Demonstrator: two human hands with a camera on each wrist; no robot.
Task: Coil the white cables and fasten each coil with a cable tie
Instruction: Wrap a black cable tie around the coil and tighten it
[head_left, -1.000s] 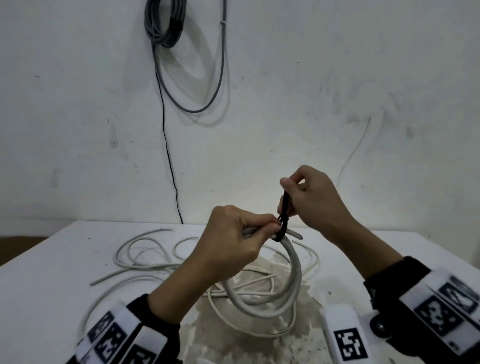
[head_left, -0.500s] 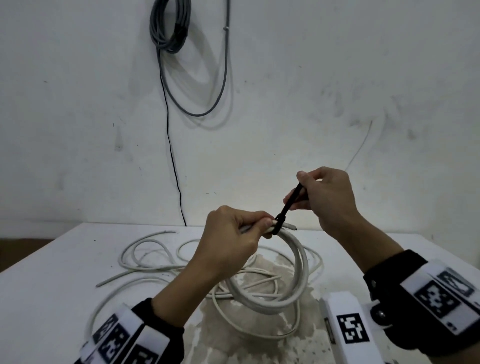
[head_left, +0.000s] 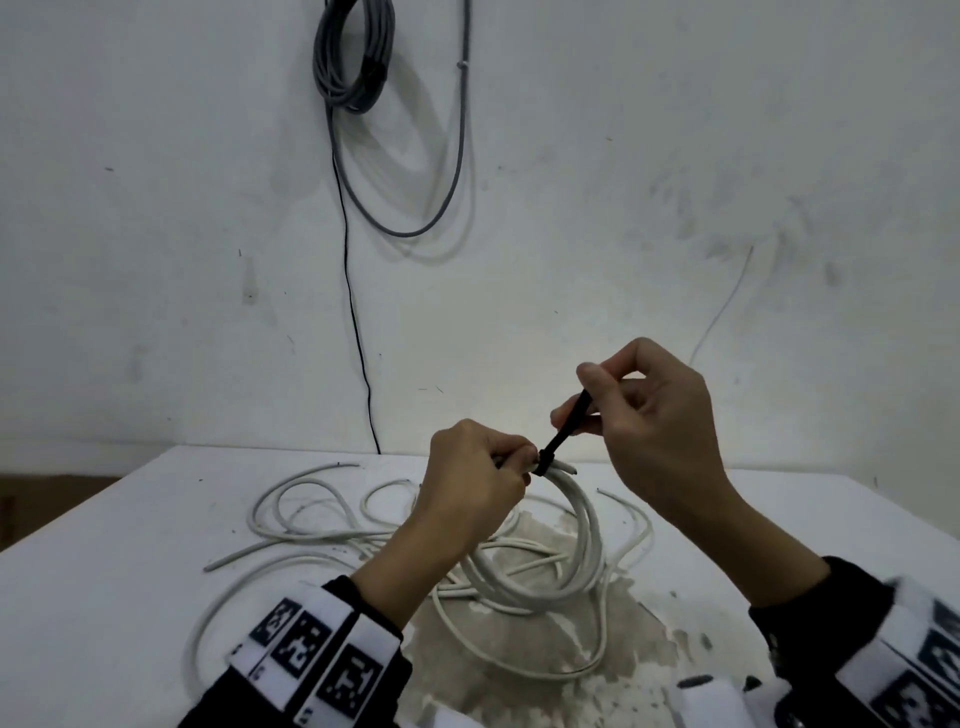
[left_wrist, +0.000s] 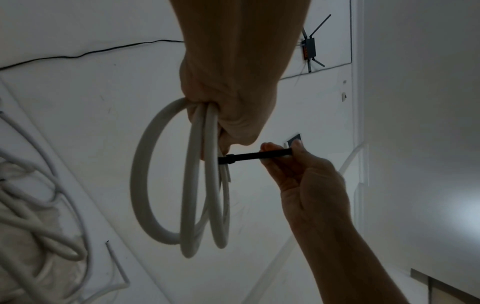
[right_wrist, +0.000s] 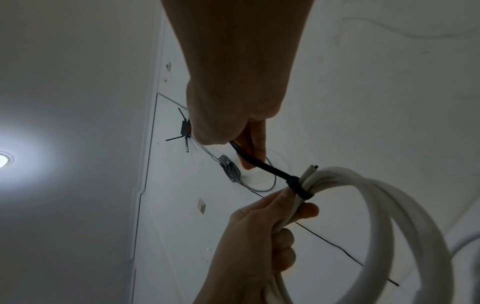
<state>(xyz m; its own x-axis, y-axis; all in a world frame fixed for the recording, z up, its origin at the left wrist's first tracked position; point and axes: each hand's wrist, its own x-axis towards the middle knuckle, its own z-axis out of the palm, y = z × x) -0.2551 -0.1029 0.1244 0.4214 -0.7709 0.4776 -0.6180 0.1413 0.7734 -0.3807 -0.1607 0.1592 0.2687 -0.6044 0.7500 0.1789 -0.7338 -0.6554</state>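
Several white loops form the coil (head_left: 582, 540) we are gripping in our left hand (head_left: 470, 486) above the table (head_left: 130, 545); our right hand (head_left: 649, 415) is pinching the black cable tie (head_left: 563, 431) cinched around it.

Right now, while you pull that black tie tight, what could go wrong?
1. The left hand holds the coil just beside the tie, so a finger could perhaps get nipped as the loop closes.
2. A short cable end pokes out past the tie and might slip free.
3. The right hand pinches only the tie's thin tail, so its grip could slide off with a hard pull.
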